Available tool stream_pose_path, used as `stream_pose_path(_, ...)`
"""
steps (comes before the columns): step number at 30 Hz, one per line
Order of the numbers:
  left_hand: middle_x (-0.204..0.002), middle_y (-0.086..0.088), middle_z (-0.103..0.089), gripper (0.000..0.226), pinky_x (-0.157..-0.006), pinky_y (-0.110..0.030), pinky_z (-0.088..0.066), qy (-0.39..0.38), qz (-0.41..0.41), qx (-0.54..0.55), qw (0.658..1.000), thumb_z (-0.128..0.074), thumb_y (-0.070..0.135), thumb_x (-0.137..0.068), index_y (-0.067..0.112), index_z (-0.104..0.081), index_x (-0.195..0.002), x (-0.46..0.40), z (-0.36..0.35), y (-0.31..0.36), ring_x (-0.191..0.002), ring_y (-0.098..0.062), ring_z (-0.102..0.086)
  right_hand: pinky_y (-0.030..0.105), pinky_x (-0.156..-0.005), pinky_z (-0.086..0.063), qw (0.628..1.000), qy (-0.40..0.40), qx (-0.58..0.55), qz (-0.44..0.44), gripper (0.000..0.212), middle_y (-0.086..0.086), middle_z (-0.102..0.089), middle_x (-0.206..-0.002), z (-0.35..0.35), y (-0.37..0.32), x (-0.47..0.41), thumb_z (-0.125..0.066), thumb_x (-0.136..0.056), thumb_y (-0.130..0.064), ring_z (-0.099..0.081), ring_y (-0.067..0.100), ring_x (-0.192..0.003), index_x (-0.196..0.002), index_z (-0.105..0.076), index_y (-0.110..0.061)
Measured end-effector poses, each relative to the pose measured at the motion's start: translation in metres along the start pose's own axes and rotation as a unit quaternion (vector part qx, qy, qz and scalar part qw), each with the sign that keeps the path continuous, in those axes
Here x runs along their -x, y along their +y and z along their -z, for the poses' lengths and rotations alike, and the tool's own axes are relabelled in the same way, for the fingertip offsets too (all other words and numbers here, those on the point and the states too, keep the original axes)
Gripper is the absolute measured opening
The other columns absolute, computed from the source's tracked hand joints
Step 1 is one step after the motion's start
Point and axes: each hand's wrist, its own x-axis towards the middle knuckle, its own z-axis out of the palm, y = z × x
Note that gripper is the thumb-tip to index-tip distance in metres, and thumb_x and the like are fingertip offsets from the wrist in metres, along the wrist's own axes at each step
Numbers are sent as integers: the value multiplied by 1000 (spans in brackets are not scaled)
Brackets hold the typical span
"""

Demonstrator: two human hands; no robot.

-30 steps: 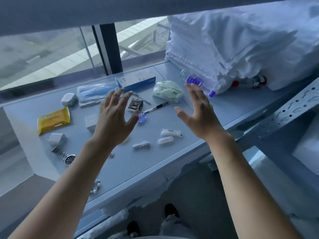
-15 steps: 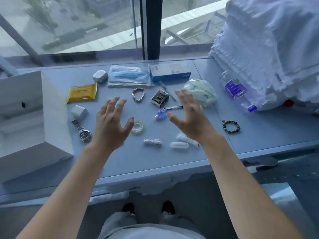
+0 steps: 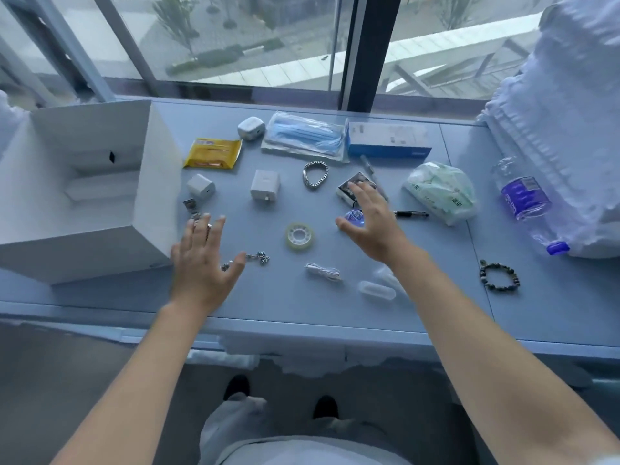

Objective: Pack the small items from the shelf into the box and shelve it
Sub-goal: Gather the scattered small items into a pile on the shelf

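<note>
An open white box [image 3: 84, 182] stands at the left of the grey-blue shelf [image 3: 302, 307]. Small items lie spread beside it: a yellow packet [image 3: 213, 153], two white chargers [image 3: 265, 184], a metal bracelet [image 3: 315, 173], a tape roll [image 3: 300, 236], a white cable [image 3: 323, 271], a pen [image 3: 411, 214] and a beaded bracelet [image 3: 499, 276]. My left hand [image 3: 201, 263] hovers with spread fingers next to the box, partly hiding a watch. My right hand [image 3: 372, 223] hovers open over a blue round trinket [image 3: 355, 218] and a small card pack [image 3: 355, 187]. Neither hand holds anything.
Along the back lie a pack of blue masks [image 3: 305, 135], a blue-and-white carton [image 3: 389, 140] and a white earbud case [image 3: 251, 128]. A tissue pack [image 3: 441, 193], a plastic bottle [image 3: 526, 203] and a tall stack of white towels [image 3: 563, 129] fill the right. A window is behind.
The view has swung left and down, bringing the whole white box into sight. Both hands have lowered and drawn apart over the items, the left one nearing the box.
</note>
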Motion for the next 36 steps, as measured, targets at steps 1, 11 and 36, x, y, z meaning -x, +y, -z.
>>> stream_pose_path(1,-164,-8,-28,81,-113,-63,-27,2,2,-3,1000,-40,66,-86,24,-34,-155,1,-5,-2,-153,-34,-20,42,-125,-22,1000,-4,11,2,76,5,-28,-166,-5,1,-1,-67,-92,-43,-23,23,-154,-158,-36,-23)
stream_pose_path(11,-166,-8,-26,80,-119,-59,-24,18,21,4,1000,-43,68,-84,26,-42,-152,-2,-24,1,-155,-31,-16,47,-127,-9,987,-12,162,-1,78,-2,-10,-172,-39,18,-4,-55,-91,-63,-9,25,-157,-159,-31,-33)
stream_pose_path(36,-168,2,-22,87,-125,-52,-18,-41,-135,85,986,-44,69,-88,22,-29,-160,39,-78,159,-159,-21,-3,42,-124,-21,997,-8,18,76,68,-8,-22,-169,-9,47,82,-53,-98,-49,-22,15,-155,-159,-32,-32)
